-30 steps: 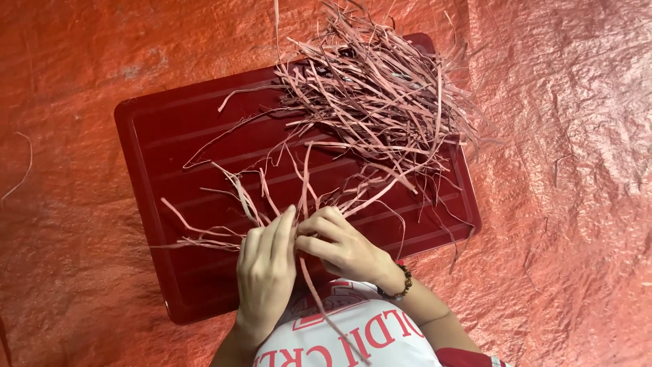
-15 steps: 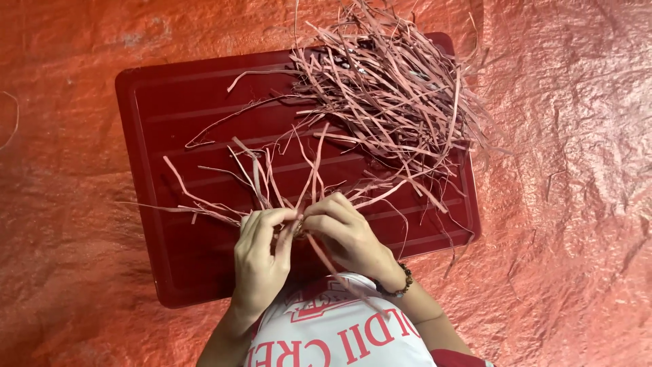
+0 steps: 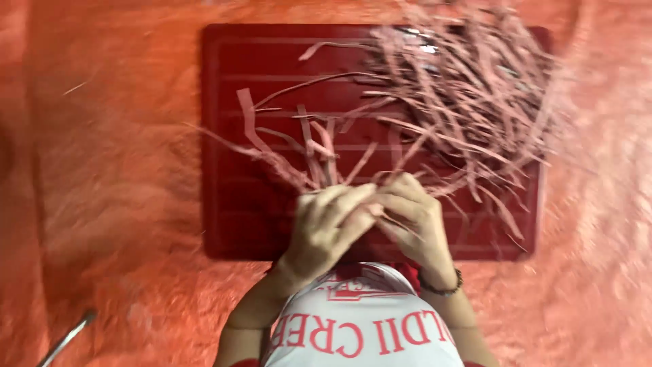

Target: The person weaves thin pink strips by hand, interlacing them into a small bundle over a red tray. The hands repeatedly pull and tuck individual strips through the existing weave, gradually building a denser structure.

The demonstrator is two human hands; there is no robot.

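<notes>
Hands, lower centre of frame: my left hand (image 3: 326, 221) and right hand (image 3: 411, 217) both pinch pink paper strips (image 3: 319, 153); loose heap fans to upper right over the dark red tray (image 3: 231, 224).

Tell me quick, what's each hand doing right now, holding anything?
Left hand: closed, pinching pinkish strips over the red tray.
Right hand: closed on the same bunch of strips, fingers curled against the left hand.

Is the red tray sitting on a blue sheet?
No, the red tray lies on an orange sheet.
</notes>
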